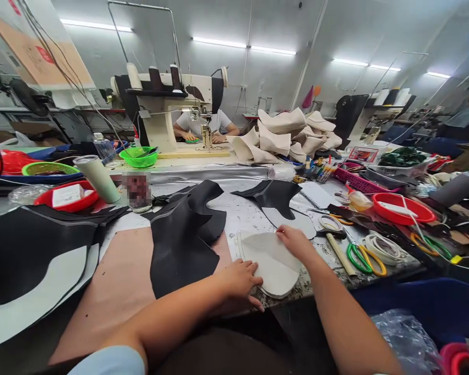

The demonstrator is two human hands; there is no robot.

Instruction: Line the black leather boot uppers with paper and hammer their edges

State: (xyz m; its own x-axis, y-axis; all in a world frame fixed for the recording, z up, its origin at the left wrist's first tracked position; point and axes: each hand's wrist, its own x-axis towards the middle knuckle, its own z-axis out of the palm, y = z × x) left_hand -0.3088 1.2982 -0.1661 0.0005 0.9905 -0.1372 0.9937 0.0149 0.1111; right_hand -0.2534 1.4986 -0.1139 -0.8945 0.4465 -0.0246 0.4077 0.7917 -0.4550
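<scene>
A small stack of white cut pieces (pixel 275 265) with rounded ends lies at the front edge of the bench. My left hand (pixel 242 281) rests along its left side, fingers apart, thumb hanging near the bench edge. At the stack's upper right edge, the fingers of my right hand (pixel 293 240) are pinched on the top white piece. Just beyond lies a black cut piece (pixel 275 195) joined to white material. To the left, black cut pieces (pixel 180 245) overlap on a pinkish sheet (pixel 121 271). More black pieces with white backing (pixel 19 250) lie at far left.
Green and yellow handled scissors (pixel 362 258), a tape roll (pixel 330 224) and a red tray (pixel 402 208) are at right. Behind stand a sewing machine (pixel 164 120), a pile of cream pieces (pixel 285 133) and a tumbler (pixel 97 179). Another person (pixel 219 122) sits behind the machine.
</scene>
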